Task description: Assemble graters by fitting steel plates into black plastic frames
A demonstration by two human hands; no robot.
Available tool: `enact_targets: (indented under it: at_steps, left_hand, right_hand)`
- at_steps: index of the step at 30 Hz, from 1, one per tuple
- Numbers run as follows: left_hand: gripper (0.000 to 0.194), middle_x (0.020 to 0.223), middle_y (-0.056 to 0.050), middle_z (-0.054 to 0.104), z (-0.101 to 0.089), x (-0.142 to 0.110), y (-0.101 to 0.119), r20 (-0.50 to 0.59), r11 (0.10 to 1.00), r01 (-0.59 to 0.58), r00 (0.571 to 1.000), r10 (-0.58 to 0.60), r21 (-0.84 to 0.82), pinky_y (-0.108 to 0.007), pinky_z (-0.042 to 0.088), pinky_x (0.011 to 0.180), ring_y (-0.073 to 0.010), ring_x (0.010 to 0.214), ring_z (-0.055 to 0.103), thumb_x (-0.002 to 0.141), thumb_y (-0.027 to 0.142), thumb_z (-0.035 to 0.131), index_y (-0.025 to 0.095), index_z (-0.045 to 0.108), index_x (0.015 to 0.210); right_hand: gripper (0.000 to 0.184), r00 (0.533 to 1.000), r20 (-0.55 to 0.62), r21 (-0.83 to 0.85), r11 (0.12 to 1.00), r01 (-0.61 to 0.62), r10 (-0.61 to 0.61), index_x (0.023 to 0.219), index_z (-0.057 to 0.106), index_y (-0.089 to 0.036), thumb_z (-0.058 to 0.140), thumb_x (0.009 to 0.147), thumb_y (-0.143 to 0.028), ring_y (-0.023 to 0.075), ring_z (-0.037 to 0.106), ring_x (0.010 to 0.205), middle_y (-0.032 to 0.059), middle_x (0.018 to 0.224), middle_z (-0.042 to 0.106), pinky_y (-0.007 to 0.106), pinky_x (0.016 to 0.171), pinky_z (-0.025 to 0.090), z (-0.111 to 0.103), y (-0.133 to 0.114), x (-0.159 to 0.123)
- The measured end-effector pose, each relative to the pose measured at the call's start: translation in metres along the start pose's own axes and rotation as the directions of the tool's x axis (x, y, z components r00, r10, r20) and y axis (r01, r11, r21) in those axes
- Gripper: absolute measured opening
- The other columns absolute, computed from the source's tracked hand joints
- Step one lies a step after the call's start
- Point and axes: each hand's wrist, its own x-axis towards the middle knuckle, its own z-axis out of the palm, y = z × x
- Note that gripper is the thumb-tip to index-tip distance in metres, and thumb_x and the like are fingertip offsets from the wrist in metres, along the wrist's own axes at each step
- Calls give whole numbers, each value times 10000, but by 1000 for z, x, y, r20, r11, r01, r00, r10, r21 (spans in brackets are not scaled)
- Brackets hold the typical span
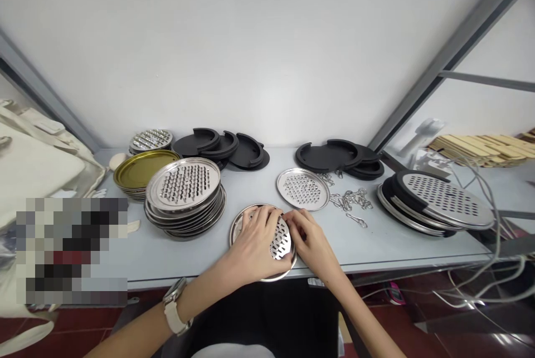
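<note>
right now the left hand [259, 243] lies spread over a round metal grater [281, 242] at the front edge of the bench [246, 188], its fingers across the far side and its thumb on the near right, so the disc is held between them. the right hand [311, 240] is at the grater's right edge, thumb and fingertips drawn close together; whether they pinch anything cannot be told, as the fingers hide it. a pale-strapped watch [174, 302] is on the left wrist.

just beyond the right hand a loose grater disc [303, 189] lies flat, with a scatter of metal clips [351, 200] near it. to the left is a pile of graters [184, 184], its top one tilted, and behind that a stack of gold plates [144, 169]. black holders [248, 151] lie overlapping towards the wall [267, 57], with more black holders [328, 156] further right. at the bench's right end, a stack of graters in black holders [449, 202] leans, near some wooden boards [485, 147].
</note>
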Motion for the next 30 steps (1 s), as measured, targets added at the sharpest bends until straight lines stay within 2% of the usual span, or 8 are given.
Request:
enact_targets:
  at_steps: [3,9,24,30]
  left_hand:
    - [541,1144,-53,528,1,0,0,2,1000,10,1000,-10,16,-440,284,1036,-262,1127,474,668,310,659,235,486,1175]
    - [465,1099,-53,526,1,1,1,0,999,16,1000,-16,38,-434,302,1018,-263,1089,483,676,326,635,224,530,1118]
    - [382,1017,-47,550,-1,-1,2,2,998,1,1000,-1,61,-436,280,1030,-240,1046,514,704,314,606,222,544,1070]
    - [312,992,-52,551,-9,0,6,49,996,-18,999,14,85,-448,310,995,-245,996,535,752,356,589,217,552,1029]
  right_hand:
    - [169,1000,-16,1,1000,3,-3,936,560,-203,391,940,-195,188,558,800,55,897,542,319,732,450,1,1,-1]
    - [57,998,-39,39,998,-47,49,974,463,-217,420,937,-224,141,510,635,-2,800,534,279,639,425,4,5,-3]
    - [27,998,-32,59,997,-44,46,952,436,-224,431,926,-221,132,482,609,-25,752,496,262,612,407,3,6,-2]
    - [29,998,-36,44,998,-45,47,951,445,-220,425,930,-223,136,487,616,-20,752,505,267,616,408,3,4,-3]
